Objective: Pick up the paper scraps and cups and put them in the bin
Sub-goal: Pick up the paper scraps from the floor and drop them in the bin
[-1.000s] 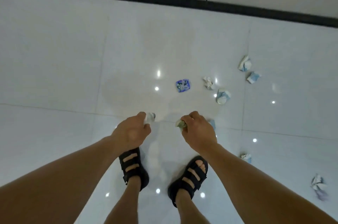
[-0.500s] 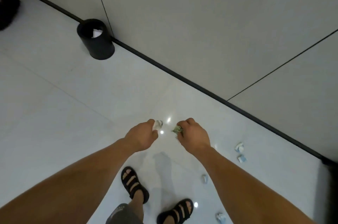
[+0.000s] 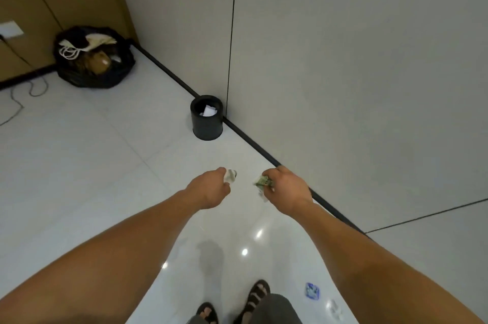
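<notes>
Two at a time, carrying now. Gripping a crumpled white scrap (image 3: 231, 175) in the left hand (image 3: 211, 188), curling the fingers round it. Pinching a crumpled greenish scrap (image 3: 262, 181) in the right hand (image 3: 287, 187), with a pale shred dangling beneath. Holding both out in front above the floor (image 3: 79, 165), apart from each other.

Turned since a second ago. Then, looking straight down at a scatter of scraps on open floor, no bin in sight. Half a second ago, catching the bin off at the upper left. Now facing the bin (image 3: 207, 122) almost straight ahead, upright at the floor's edge against the wall (image 3: 343, 59), already holding white paper (image 3: 208, 111). Walking, to judge by the sandals (image 3: 257, 294) staggered at the bottom. Same clench on both scraps throughout.

Done with pickup for this pair; begun on delivery, not finished. Still well short of the bin, not over its mouth. Next, probably closing in and letting go right above the opening rather than tossing such light paper at a small mouth.

Left behind on the floor at the lower right: a blue scrap (image 3: 312, 290) and a blurred pale scrap (image 3: 334, 309). More trips likely. Off in the floor's far-left corner, a stuffed black bag (image 3: 92, 64) and a loose cable (image 3: 23, 93).
</notes>
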The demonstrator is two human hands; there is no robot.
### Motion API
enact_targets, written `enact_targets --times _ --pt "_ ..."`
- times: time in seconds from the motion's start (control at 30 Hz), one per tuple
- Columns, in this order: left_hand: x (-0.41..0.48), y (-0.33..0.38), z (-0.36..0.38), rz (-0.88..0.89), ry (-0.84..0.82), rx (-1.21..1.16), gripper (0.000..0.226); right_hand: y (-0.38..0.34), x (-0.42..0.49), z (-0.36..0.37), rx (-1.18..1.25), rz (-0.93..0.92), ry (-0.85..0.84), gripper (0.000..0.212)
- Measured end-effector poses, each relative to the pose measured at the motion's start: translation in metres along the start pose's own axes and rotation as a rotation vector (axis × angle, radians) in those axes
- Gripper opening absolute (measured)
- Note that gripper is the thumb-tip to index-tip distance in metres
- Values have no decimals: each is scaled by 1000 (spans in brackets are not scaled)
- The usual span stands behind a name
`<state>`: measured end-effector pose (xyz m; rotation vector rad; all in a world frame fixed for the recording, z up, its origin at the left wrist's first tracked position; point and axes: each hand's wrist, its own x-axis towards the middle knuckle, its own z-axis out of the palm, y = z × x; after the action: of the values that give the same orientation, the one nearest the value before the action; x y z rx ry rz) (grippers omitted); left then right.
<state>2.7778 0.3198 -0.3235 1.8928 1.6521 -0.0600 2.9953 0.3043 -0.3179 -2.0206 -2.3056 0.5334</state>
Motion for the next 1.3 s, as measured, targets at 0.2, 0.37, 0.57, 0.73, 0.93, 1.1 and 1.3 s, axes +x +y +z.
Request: enact_targets --times 0.2,0.37,0.57,0.73,0.93,1.1,1.3 --pt "47 -19 -62 -67 83 9 27 -19 93 -27 -2 -75 26 36" --pt "91 -37 -117 -161 144 21 27 -30 179 -51 26 -129 38 34" --pt "140 -53 -168 -237 208 -27 26 -45 268 -77 4 -198 40 32" --pt "184 -84 -198 -247 220 -66 29 -78 331 -80 -17 -237 4 33" --pt "257 -152 -245 -195 215 -95 32 -128 412 -72 -49 -200 -14 33" --pt "321 -198 -293 -140 162 -97 35 -164 473 -73 -34 -112 -14 33" --pt "409 -221 -321 -47 42 -55 30 -167 536 -66 26 1 -15 33"
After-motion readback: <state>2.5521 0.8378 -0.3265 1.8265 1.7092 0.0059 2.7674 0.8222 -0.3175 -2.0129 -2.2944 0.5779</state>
